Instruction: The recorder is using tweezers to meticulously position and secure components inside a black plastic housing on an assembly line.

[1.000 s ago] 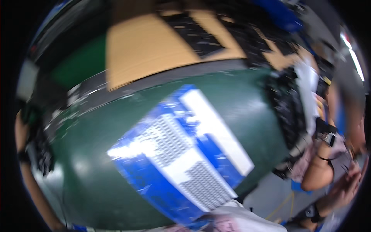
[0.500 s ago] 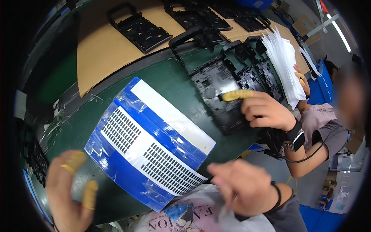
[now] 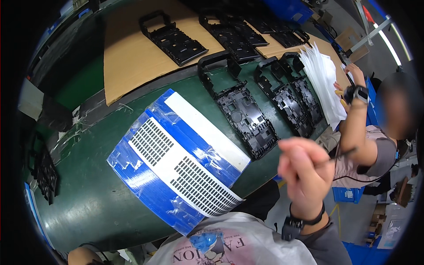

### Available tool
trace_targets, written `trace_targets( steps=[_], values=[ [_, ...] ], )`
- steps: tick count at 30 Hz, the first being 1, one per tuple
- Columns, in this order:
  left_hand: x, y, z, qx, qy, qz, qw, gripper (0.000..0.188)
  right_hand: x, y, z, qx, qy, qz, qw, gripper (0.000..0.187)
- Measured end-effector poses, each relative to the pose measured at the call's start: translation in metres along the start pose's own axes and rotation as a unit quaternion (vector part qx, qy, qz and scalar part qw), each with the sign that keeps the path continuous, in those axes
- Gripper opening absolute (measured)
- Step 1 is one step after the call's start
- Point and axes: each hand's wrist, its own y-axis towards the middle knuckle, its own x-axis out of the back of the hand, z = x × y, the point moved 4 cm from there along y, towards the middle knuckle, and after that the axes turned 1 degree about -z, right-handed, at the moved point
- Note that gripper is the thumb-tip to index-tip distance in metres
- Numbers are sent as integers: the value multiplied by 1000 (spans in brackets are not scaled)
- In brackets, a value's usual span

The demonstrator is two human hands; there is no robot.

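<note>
My right hand [image 3: 308, 174], a dark band at its wrist, is raised off the table's near right edge with its fingers closed in a pinch. Anything held there is too small or blurred to make out; a thin dark streak shows just right of the fingers. Only a patch of skin at the lower edge shows of my left hand [image 3: 81, 256], its fingers hidden. Between my arms lies a blue board [image 3: 139, 176] wrapped in clear tape. It bears a white sheet [image 3: 167, 165] with rows of small black strips. Nearest my right hand is a black plastic frame [image 3: 247, 117] with a loop handle.
More black frames stand right [image 3: 289, 106] and on cardboard [image 3: 119, 73] at the back. Another frame [image 3: 45, 174] lies far left on the green table [image 3: 88, 198]. At right a co-worker's hand [image 3: 353, 75] is by a stack of white sheets [image 3: 324, 84].
My left hand has dropped to the lower edge. My right hand has risen to the right, away from the blue board. The co-worker's hand has left the black frame. The view has shifted slightly.
</note>
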Motion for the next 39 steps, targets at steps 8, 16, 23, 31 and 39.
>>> trace_targets(
  steps=[8, 16, 23, 31, 39],
  values=[
    [7, -8, 11, 160, 157, -155, 962, 26, -23, 41, -35, 175, -433, 99, 878, 15],
    [-19, -41, 90, 401, -201, -429, 784, 14, -37, 57, -27, 294, -470, 98, 826, 4],
    [-34, -48, 117, 397, -479, -535, 572, 38, -75, 32, -7, 320, -489, 183, 790, 11],
    [-38, -56, 114, 414, -438, -516, 609, 24, -68, 43, -13, 214, -542, 173, 794, 64],
    [-38, -45, 114, 398, -445, -495, 631, 36, -76, 46, -7, 145, -553, 215, 792, 61]
  ],
)
